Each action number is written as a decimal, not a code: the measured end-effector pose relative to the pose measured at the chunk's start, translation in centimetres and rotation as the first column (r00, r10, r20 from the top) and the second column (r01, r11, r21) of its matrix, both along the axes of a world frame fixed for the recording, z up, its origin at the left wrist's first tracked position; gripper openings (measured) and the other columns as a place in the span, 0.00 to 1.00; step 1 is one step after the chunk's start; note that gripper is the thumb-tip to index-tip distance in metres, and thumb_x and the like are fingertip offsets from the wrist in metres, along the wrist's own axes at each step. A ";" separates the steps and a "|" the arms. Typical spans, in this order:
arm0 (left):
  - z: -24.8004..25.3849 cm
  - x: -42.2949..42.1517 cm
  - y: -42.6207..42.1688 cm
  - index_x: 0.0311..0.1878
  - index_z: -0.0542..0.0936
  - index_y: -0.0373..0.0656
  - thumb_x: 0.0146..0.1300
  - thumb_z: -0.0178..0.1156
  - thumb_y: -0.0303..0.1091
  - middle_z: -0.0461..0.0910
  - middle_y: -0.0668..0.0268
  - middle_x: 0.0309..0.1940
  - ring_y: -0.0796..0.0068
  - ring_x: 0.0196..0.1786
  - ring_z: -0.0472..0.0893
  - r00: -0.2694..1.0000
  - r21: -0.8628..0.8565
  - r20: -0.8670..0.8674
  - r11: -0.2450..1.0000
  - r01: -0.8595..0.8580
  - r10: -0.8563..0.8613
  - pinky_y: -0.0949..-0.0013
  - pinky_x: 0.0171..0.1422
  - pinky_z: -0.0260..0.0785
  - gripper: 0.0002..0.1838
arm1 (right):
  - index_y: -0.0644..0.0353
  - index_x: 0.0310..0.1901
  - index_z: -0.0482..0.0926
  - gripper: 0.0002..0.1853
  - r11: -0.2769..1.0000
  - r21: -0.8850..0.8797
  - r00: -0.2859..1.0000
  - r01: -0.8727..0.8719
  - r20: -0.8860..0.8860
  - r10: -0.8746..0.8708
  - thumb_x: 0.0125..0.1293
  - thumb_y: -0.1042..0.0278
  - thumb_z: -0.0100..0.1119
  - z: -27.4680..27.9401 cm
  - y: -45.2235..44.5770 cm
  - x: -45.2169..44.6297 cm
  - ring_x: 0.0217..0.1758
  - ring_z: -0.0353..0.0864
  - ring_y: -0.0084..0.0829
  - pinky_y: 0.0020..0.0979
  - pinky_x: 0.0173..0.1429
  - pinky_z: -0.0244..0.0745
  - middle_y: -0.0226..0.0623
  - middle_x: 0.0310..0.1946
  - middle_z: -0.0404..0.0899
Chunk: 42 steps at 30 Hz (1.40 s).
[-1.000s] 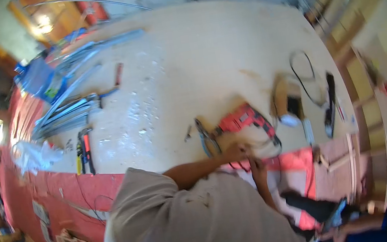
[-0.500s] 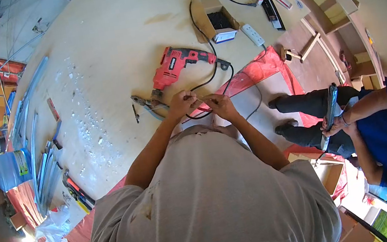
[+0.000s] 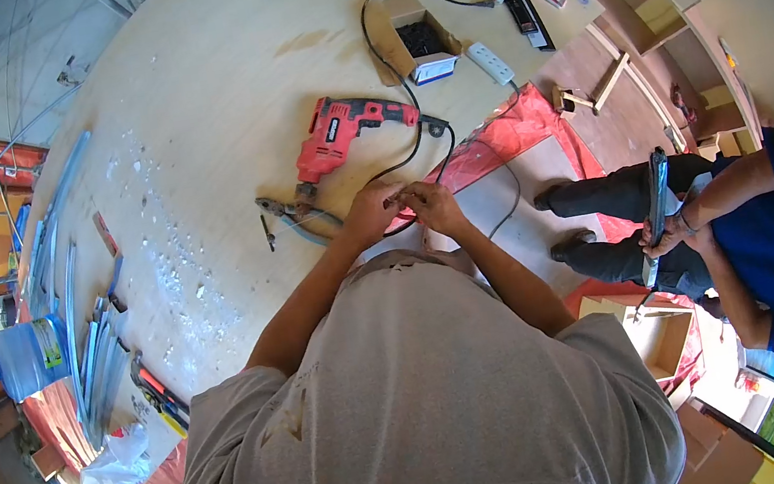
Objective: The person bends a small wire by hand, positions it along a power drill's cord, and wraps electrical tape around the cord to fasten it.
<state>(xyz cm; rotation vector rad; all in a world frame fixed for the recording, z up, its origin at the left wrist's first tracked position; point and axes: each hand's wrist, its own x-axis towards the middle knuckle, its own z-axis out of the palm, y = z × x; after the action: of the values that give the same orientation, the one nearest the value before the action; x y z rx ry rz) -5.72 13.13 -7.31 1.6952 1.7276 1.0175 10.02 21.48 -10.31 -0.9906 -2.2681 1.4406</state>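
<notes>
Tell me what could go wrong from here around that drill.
The black cord runs close to the left hand and right hand, so a snag might drag the red drill.
The pliers lie near the left hand and might get knocked.
The power strip sits by the edge of the table and could fall if tugged.

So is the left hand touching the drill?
Apart. The head view shows a strip of bare table between the left hand and the drill.
</notes>
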 end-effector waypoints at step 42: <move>4.6 -6.0 -4.8 0.29 0.80 0.40 0.54 0.53 0.35 0.79 0.58 0.29 0.55 0.37 0.81 0.681 -0.545 -0.541 0.822 0.162 -0.493 0.56 0.42 0.75 0.10 | 0.61 0.41 0.81 0.10 0.879 0.419 0.969 -0.229 0.017 0.245 0.66 0.67 0.52 -2.6 -0.1 1.3 0.43 0.83 0.40 0.38 0.47 0.77 0.40 0.40 0.83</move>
<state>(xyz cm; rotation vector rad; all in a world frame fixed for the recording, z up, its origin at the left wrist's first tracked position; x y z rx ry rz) -11.74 8.29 -2.69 2.0621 1.7360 -0.2350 11.32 21.35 -12.93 -0.5634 -2.5871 0.9665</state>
